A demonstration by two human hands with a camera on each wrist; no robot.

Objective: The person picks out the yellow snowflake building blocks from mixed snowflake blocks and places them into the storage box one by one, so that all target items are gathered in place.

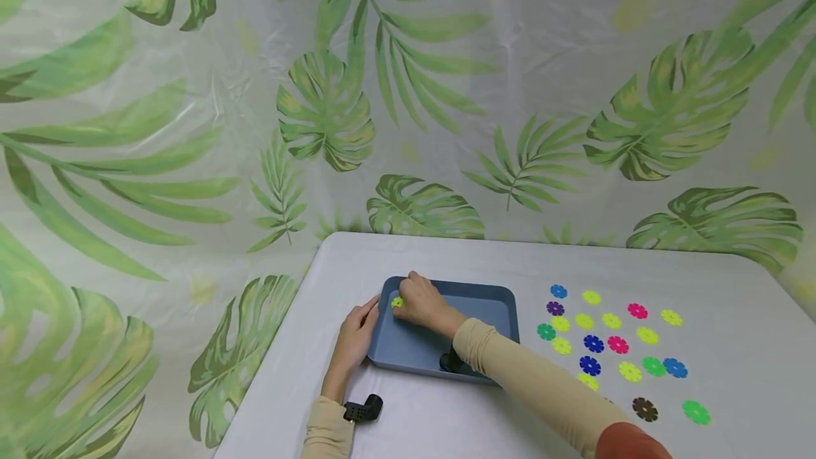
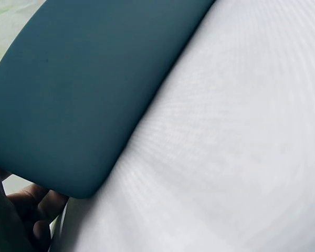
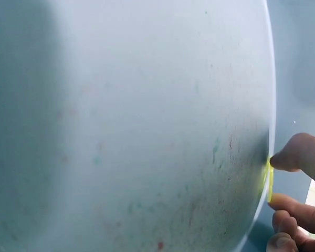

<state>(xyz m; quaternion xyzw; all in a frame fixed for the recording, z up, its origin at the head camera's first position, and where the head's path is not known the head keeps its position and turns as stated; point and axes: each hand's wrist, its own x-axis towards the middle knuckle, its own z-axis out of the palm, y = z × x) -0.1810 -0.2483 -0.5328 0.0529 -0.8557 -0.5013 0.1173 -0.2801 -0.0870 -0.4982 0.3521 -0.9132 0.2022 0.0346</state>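
My right hand (image 1: 422, 301) is over the left end of a blue-grey tray (image 1: 414, 346). It pinches a yellow flower-shaped disc (image 1: 397, 302), seen edge-on between thumb and fingertip in the right wrist view, where the yellow disc (image 3: 270, 180) overlaps a pale edge of the tray. My left hand (image 1: 355, 337) is against the tray's left side, with its fingers along the outer wall. In the left wrist view, the left fingers (image 2: 52, 202) touch the corner of the tray (image 2: 89, 105), partly hidden by shadow.
Right of the tray, flower-shaped discs in several colours lie spread on the white table (image 1: 472, 416), among them a pink disc (image 1: 637, 311), a brown disc (image 1: 645, 409) and a green disc (image 1: 696, 412). Behind the table hangs a leaf-patterned sheet (image 1: 427, 91).
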